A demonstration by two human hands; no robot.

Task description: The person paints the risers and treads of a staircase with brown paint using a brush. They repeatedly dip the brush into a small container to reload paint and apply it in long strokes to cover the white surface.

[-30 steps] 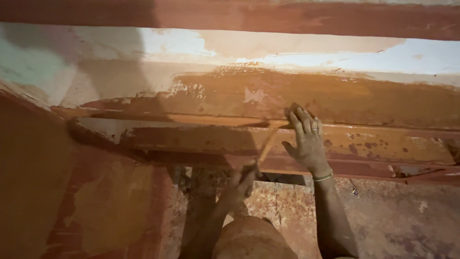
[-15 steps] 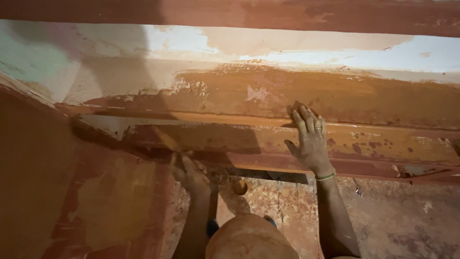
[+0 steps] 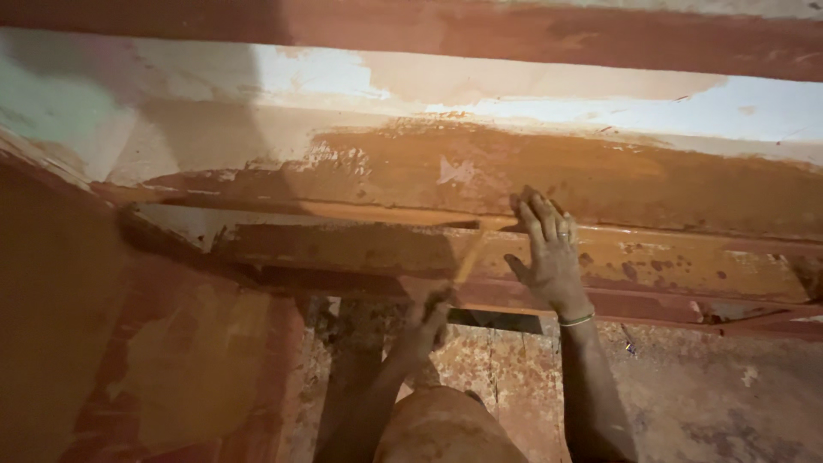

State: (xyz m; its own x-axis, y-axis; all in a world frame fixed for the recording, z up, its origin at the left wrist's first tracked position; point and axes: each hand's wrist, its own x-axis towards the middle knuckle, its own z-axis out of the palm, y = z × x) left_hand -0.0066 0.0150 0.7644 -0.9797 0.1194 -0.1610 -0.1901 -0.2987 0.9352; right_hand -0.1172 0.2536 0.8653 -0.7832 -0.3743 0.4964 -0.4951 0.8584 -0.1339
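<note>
Item: wall [image 3: 600,171], part-coated in ochre paint above the ledge [image 3: 686,257]; we judge coating is under way. Our right hand [image 3: 549,253] lies flat and open there; our left hand [image 3: 429,313] grips a thin brush [image 3: 470,257], which next needs steady strokes onto bare plaster.

Orange-brown paint coats the ledge [image 3: 360,249] (patchy), right hand [image 3: 549,253] pressed flat there.

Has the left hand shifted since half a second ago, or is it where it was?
Yes. The left hand has moved right and slightly up, closer to the right hand, which stays flat on the orange-coated ledge.
</note>
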